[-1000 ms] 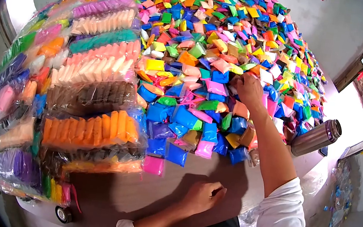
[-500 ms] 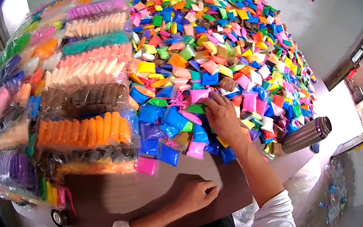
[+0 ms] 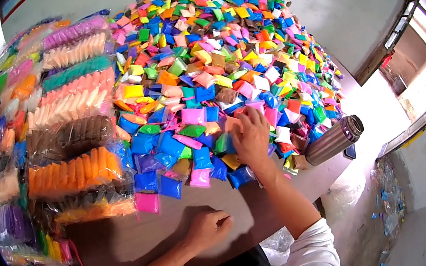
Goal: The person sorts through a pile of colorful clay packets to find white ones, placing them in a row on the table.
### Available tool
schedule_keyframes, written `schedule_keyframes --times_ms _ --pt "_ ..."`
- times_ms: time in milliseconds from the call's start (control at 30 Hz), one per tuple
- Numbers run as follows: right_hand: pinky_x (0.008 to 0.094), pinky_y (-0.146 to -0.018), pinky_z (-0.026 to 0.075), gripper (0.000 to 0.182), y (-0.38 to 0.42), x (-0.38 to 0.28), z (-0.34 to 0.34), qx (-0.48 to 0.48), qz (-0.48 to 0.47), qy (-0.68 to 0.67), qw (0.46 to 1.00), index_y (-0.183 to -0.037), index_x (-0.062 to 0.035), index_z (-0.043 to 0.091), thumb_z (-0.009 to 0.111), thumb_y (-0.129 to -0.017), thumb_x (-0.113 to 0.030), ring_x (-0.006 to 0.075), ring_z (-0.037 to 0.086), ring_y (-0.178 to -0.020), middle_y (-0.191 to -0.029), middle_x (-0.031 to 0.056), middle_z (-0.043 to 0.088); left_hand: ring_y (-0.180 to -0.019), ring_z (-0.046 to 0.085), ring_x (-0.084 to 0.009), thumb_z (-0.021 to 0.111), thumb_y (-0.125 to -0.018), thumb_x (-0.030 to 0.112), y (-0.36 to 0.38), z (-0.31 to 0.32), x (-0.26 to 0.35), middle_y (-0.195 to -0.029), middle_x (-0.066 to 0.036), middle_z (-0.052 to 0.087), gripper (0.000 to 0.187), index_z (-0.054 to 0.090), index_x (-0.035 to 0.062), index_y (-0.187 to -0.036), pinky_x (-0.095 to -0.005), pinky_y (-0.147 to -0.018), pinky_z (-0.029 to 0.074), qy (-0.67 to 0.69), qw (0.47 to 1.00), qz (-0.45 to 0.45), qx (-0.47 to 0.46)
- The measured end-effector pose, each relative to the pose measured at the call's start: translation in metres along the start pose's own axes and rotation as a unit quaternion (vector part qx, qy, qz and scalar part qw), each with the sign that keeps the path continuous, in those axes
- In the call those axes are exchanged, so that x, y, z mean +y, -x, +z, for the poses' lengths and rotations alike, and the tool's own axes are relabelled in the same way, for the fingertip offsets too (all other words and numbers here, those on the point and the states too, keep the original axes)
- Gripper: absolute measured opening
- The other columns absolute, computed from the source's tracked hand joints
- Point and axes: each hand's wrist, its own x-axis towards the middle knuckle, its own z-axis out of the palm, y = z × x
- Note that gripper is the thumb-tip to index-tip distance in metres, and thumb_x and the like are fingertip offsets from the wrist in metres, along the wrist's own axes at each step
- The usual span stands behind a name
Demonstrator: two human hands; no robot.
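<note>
My right hand (image 3: 251,138) reaches onto the lower front of a big heap of small coloured packets (image 3: 225,42), its fingers spread over pink and orange ones. No packet is plainly gripped in it. My left hand (image 3: 208,229) rests above the brown table (image 3: 165,240) near its front edge, fingers curled in; whether it holds anything is hidden. Close to it on the left lie a bright pink packet (image 3: 147,202) and blue packets (image 3: 170,187).
Clear bags of sorted packets, among them orange (image 3: 75,173) and brown (image 3: 71,137), are stacked at the left. A metal flask (image 3: 334,140) stands at the right, beside a dark phone-like object (image 3: 350,152). Beyond the table's right side are plastic bags (image 3: 345,198).
The view has shifted, so the heap and bags appear further left. My right hand has moved rightward over the packets and its fingers have spread. My left hand remains curled near the table edge.
</note>
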Motion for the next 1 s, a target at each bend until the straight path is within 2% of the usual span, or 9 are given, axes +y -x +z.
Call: schedule_keyframes --times_ms 133,267,400,467,567,667,733,833,1000 --pt "0.0468 -0.093 0.041 0.034 -0.001 0.044 0.008 0.045 0.055 0.072 0.995 -0.109 -0.0048 0.059 0.066 -0.079 -0.018 0.038 0.05 -0.115 -0.122 0.0202 0.055 -0.065 0.064 -0.0317 0.063 -0.085 0.019 -0.001 0.001 0.001 -0.072 -0.018 0.063 0.019 0.067 0.0004 -0.082 -0.037 -0.059 0.049 -0.006 1.0 0.007 0.003" --pt "0.0448 -0.092 0.043 0.031 0.01 0.062 0.015 -0.029 0.017 0.019 0.999 -0.112 -0.005 0.059 0.062 -0.083 -0.014 0.0363 0.055 -0.111 -0.119 0.0178 0.058 -0.065 0.064 -0.0319 0.064 -0.085 0.019 0.0 0.0 0.006 -0.072 -0.018 0.064 0.019 0.067 0.0007 -0.081 -0.0371 -0.059 0.049 0.0 1.0 0.015 0.011" --pt "0.0449 -0.084 0.045 0.018 0.003 0.063 0.013 -0.042 -0.01 -0.012 0.999 -0.096 -0.0054 0.065 0.06 -0.08 -0.011 0.0334 0.057 -0.105 -0.102 0.014 0.061 -0.066 0.064 -0.0323 0.064 -0.085 0.018 0.001 0.002 0.006 -0.071 -0.018 0.064 0.019 0.067 0.0007 -0.08 -0.0369 -0.059 0.049 0.009 1.0 0.009 0.011" --pt "0.0437 -0.086 0.046 0.015 0.002 0.062 0.011 -0.031 -0.022 -0.036 0.999 -0.091 -0.0035 0.066 0.06 -0.078 -0.007 0.0333 0.057 -0.106 -0.106 0.0142 0.062 -0.066 0.064 -0.0325 0.064 -0.085 0.018 0.001 0.002 0.006 -0.071 -0.018 0.064 0.018 0.067 0.0006 -0.08 -0.0369 -0.059 0.049 0.005 1.0 0.013 0.014" --pt "0.0425 -0.089 0.046 0.016 0.004 0.065 0.01 0.012 0.011 -0.089 0.996 -0.091 -0.0022 0.066 0.061 -0.076 -0.005 0.0342 0.058 -0.105 -0.109 0.0151 0.064 -0.067 0.065 -0.0329 0.064 -0.085 0.018 0.001 0.0 0.004 -0.072 -0.018 0.064 0.018 0.066 0.0004 -0.08 -0.037 -0.06 0.049 -0.006 1.0 0.023 0.02" --pt "0.0358 -0.088 0.049 0.018 0.003 0.078 0.003 0.068 0.145 -0.159 0.974 -0.098 -0.0012 0.067 0.06 -0.081 -0.004 0.0287 0.064 -0.099 -0.105 0.0159 0.067 -0.068 0.065 -0.0334 0.064 -0.085 0.017 0.001 -0.001 0.006 -0.073 -0.018 0.064 0.018 0.066 0.0004 -0.08 -0.0372 -0.06 0.049 -0.009 0.999 0.027 0.02" --pt "0.0338 -0.081 0.051 0.019 -0.001 0.083 -0.008 0.119 0.106 -0.072 0.985 -0.1 -0.0002 0.066 0.06 -0.083 -0.005 0.0249 0.066 -0.092 -0.098 0.0147 0.068 -0.068 0.065 -0.0335 0.064 -0.085 0.017 0.002 0.0 0.006 -0.073 -0.018 0.065 0.018 0.067 0.0004 -0.08 -0.0374 -0.061 0.049 -0.005 0.999 0.025 0.019" --pt "0.0372 -0.075 0.051 0.018 -0.009 0.09 -0.023 0.065 0.219 -0.139 0.964 -0.098 -0.0009 0.065 0.062 -0.081 -0.007 0.03 0.066 -0.084 -0.094 0.0178 0.067 -0.068 0.065 -0.0336 0.064 -0.085 0.017 0.001 0.0 0.006 -0.074 -0.018 0.065 0.018 0.067 0.0005 -0.08 -0.0376 -0.061 0.05 -0.002 0.999 0.028 0.018" --pt "0.0362 -0.074 0.051 0.021 -0.021 0.128 -0.003 0.063 0.22 -0.15 0.962 -0.1 -0.0011 0.065 0.064 -0.084 -0.015 0.0292 0.066 -0.084 -0.092 0.0175 0.068 -0.069 0.065 -0.0332 0.064 -0.086 0.018 0.0 0.001 0.005 -0.074 -0.018 0.065 0.018 0.067 0.0007 -0.081 -0.0373 -0.061 0.05 -0.006 0.999 0.036 0.024"
